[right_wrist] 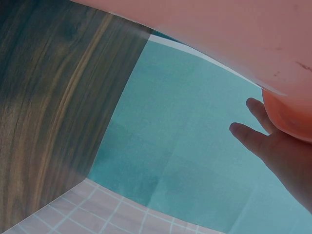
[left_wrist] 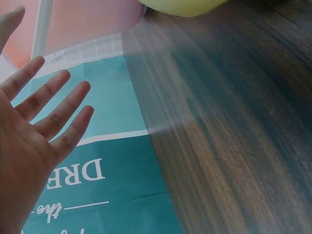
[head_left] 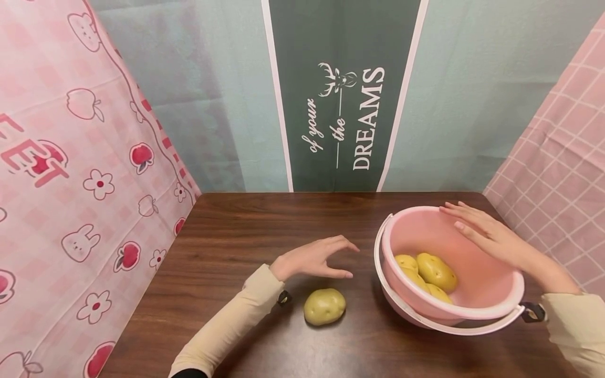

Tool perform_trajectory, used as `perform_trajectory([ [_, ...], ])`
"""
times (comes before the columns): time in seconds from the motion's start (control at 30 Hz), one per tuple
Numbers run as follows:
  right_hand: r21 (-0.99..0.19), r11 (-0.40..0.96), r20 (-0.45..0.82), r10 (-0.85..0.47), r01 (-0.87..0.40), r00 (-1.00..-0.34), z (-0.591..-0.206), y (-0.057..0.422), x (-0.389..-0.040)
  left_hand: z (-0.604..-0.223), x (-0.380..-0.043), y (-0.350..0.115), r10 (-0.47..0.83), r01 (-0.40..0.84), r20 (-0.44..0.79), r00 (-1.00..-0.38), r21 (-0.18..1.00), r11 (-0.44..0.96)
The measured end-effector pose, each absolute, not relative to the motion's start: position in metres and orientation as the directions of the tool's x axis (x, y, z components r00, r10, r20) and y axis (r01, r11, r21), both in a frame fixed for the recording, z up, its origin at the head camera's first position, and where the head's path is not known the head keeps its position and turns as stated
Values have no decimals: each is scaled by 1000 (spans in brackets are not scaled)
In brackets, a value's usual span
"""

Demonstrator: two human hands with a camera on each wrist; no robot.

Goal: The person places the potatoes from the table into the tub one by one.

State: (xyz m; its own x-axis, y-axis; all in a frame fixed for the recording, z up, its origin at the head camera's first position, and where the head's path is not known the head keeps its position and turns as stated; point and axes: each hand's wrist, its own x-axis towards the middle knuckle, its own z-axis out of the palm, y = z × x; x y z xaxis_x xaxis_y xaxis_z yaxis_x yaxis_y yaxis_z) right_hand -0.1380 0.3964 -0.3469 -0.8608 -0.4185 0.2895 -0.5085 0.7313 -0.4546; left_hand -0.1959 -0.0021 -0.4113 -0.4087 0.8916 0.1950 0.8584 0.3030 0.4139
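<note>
Left hand (head_left: pixel 314 258) hovers over the dark wood counter (head_left: pixel 236 252), fingers straight and spread, holding nothing. The left wrist view confirms this: open palm (left_wrist: pixel 29 146), fingers fanned apart, nothing between them.

A loose potato (head_left: pixel 324 306) lies on the counter just near of the left hand, slightly to its right. Hand and potato are apart, not touching. In the left wrist view only a yellow edge of this potato (left_wrist: pixel 183 6) shows at the top of the frame.

Pink bowl (head_left: pixel 477 286) sits on the right side of the counter, tilted, with its mouth facing left and upward. A white handle (head_left: pixel 378 252) loops round its rim. Inside the bowl lie three potatoes (head_left: pixel 436 271), bunched together against the lower wall and touching one another.

Right hand (head_left: pixel 487 236) rests flat on the far right rim of the bowl, fingers extended and close together, pointing left over the opening. It grips nothing. The right wrist view shows two fingertips (right_wrist: pixel 248 136) beside the pink wall of the bowl (right_wrist: pixel 234 34); the rest of the hand is out of frame.

The two hands are well apart, with the near left rim of the bowl between them.

Behind the counter hangs a green banner (head_left: pixel 345 105) with white lettering. Pink patterned cloth (head_left: pixel 71 184) closes the left side, pink checked cloth (head_left: pixel 562 168) the right.
</note>
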Motion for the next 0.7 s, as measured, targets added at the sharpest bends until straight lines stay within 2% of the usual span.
perform_trajectory([
  [0.7, -460, 729, 288, -417, -507, -862, -345, 395, -137, -425, -191, -10, 907, 857, 152, -393, 418, 301],
])
